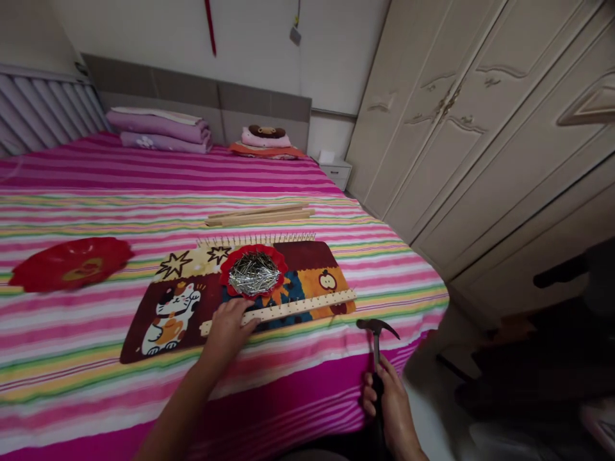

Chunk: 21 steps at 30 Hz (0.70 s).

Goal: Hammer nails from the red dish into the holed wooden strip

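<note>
My right hand [393, 406] is wrapped around the dark handle of a claw hammer [376, 339], its head raised near the bed's front edge. My left hand [229, 328] grips a pale wooden strip [307, 305] near its left end, thumb on the near side and fingers over the top. Small nails stand along that strip. It lies across a patterned mat [139, 326] with a cat picture. Just beyond my left fingers sits a red scalloped bowl [225, 271] heaped with loose nails [254, 274].
Behind the bowl lies another strip with a row of upright nails [259, 239]. Several bare wooden strips [264, 216] are farther back. A red tray [72, 264] rests at left on the striped bedspread [62, 339]. Wardrobes [446, 109] stand at right.
</note>
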Motion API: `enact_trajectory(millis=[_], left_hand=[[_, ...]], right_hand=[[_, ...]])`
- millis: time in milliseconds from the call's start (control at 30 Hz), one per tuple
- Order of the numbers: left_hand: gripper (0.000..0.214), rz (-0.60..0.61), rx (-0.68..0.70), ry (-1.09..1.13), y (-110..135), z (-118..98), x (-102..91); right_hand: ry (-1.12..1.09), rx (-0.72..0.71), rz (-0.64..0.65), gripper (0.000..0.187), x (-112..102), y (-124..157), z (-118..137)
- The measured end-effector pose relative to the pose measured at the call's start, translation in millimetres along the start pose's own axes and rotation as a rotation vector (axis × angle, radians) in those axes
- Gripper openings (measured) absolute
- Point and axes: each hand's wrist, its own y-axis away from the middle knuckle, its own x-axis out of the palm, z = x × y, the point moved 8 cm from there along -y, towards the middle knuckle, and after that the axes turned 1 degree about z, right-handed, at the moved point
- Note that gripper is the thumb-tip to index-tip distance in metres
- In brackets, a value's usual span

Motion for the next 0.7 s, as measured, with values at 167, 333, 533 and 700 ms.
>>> enact_trajectory(millis=[167,333,533,700], left_hand=[[0.027,-0.136,-0.036,-0.081,-25,15,-37.2],[0.026,0.07,-0.086,-0.339,-67,4,-22.2],[0.025,0.202,-0.094,-0.391,-81,-3,-13.1],[0.022,0.144,-0.179,-0.234,-70,12,-42.4]], right_hand=[[0.002,0.001,-0.024,0.048,-3,-4,-11],[-0.017,0.026,-0.011,0.048,1,-7,-11],[-0.031,0.037,-0.021,0.046,-1,-8,-12],[-0.025,0.06,-0.019,0.048,0,-9,-12]])
